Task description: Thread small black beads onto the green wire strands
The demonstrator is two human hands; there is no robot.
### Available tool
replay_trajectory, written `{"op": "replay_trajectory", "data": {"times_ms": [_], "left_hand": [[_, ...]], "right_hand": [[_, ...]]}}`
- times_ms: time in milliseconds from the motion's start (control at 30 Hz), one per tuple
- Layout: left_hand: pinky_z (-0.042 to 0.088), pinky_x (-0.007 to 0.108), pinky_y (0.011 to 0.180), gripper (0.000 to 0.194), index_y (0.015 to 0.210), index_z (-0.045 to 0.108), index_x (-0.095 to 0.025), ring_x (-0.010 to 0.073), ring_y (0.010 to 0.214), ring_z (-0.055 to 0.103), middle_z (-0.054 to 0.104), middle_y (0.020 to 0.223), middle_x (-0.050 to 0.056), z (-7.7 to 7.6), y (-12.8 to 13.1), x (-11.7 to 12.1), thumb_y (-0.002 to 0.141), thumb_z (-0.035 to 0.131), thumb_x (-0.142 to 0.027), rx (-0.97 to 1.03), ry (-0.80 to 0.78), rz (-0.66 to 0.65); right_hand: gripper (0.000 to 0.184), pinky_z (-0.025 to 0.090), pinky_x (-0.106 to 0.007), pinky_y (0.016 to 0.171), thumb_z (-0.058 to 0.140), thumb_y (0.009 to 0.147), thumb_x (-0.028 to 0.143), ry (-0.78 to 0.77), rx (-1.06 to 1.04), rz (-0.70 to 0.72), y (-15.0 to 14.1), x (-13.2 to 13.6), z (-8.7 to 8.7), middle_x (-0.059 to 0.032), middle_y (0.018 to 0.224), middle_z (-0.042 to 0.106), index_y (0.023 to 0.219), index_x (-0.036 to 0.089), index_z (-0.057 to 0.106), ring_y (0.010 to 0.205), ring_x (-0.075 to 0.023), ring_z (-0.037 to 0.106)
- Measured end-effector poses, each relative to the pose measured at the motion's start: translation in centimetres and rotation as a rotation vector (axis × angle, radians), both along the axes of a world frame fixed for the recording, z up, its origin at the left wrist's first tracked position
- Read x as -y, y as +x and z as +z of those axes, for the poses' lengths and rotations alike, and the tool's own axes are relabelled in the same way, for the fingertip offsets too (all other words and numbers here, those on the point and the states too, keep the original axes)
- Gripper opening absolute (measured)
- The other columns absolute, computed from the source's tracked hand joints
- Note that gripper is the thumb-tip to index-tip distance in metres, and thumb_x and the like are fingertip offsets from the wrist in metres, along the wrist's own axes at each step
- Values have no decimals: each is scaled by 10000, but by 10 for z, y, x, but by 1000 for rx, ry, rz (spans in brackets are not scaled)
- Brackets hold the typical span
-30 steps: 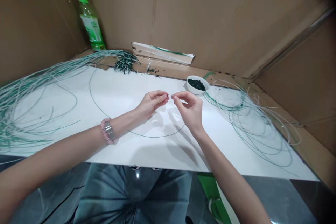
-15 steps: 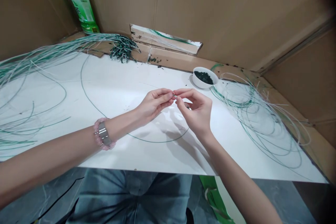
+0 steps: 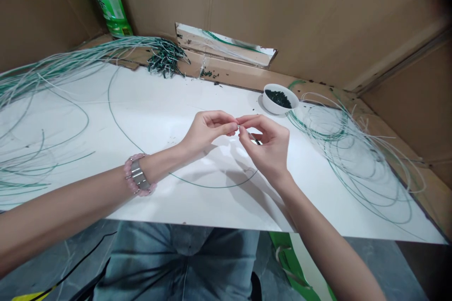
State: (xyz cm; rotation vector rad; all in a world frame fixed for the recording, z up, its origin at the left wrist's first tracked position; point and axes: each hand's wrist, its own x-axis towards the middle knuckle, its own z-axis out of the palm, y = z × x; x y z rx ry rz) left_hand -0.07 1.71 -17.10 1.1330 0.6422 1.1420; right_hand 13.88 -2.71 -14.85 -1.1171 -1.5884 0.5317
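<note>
My left hand (image 3: 214,127), with a pink bead bracelet and a metal band at the wrist, pinches a thin cord between thumb and fingertips. My right hand (image 3: 268,143) meets it tip to tip and is closed on the same cord, of which a small pale bit shows between the fingers. Small dark pieces on the cord (image 3: 257,141) show under the right fingers. A green cord (image 3: 213,187) curves across the table below both hands and passes under my left forearm. The exact detail at the fingertips is too small to make out.
Behind my hands stands a white bowl (image 3: 278,99) of dark green beads. Loose cord coils (image 3: 353,150) lie at right. A cord bundle with a dark beaded end (image 3: 165,59) lies at back left, near a green bottle (image 3: 111,4). Cardboard walls (image 3: 300,19) enclose the white table (image 3: 148,211).
Both hands stay pinched together; the right hand has turned slightly, and more of the dark pieces under its fingers shows. The whole view has shifted a little.
</note>
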Motion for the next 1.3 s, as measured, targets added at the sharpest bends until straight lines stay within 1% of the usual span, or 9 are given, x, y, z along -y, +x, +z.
{"op": "replay_trajectory", "data": {"times_ms": [67,167,367,567,633,800,933,1067,1300], "left_hand": [[483,243,652,159,691,690,-142,93,619,588,669,680,7,1,-1,-1,621,772,-258,-65,58,31],[491,244,647,158,692,691,-140,98,614,593,670,671,9,0,-1,-1,624,767,-260,-91,70,59],[496,233,659,157,718,704,-144,96,634,609,670,655,6,-3,1,0,646,759,-273,-19,6,58],[512,234,684,243,702,689,-142,73,594,603,664,631,-15,1,2,1,569,810,-306,69,-93,24],[514,231,680,243,690,683,-144,71,588,603,659,617,-21,1,2,2,566,813,-308,77,-100,21],[510,223,671,188,711,691,-142,80,620,617,671,657,-8,-1,1,1,635,776,-291,26,-24,22],[507,233,676,203,721,682,-134,90,624,619,667,673,-2,0,1,1,636,774,-295,-33,-4,57],[503,231,658,194,709,668,-127,96,617,615,656,657,-1,4,2,2,658,755,-292,-82,34,83],[495,235,650,129,701,648,-124,96,616,608,637,642,-8,5,2,4,684,722,-228,-101,146,91]], "right_hand": [[67,539,-217,532,583,776,151,1,15,5,0,0,0,-31,857,675,719,185,594,781,-141,647],[74,544,-219,539,581,795,176,7,16,-4,1,-1,0,-25,849,683,725,186,604,777,-140,650],[88,551,-233,570,594,809,205,-25,-21,6,1,-2,0,-25,857,696,730,181,626,787,-143,659],[109,549,-235,569,610,810,235,-30,-21,-16,0,-1,0,-24,858,701,717,183,634,789,-146,655],[110,547,-234,567,619,807,255,-36,-18,-24,-1,-1,-1,-24,864,703,725,187,643,796,-148,654],[114,538,-220,546,633,798,256,-59,-76,-18,-1,-3,-1,-23,830,710,710,185,646,768,-148,667],[112,549,-214,536,633,793,253,-92,-117,-8,0,-5,0,-17,797,708,708,182,644,746,-148,677],[101,563,-219,541,628,792,269,-101,-119,-23,1,-4,0,-10,772,698,744,184,655,747,-151,678],[55,577,-244,601,616,769,187,-72,-65,-28,0,-2,4,3,729,684,717,175,631,695,-136,674]]}}
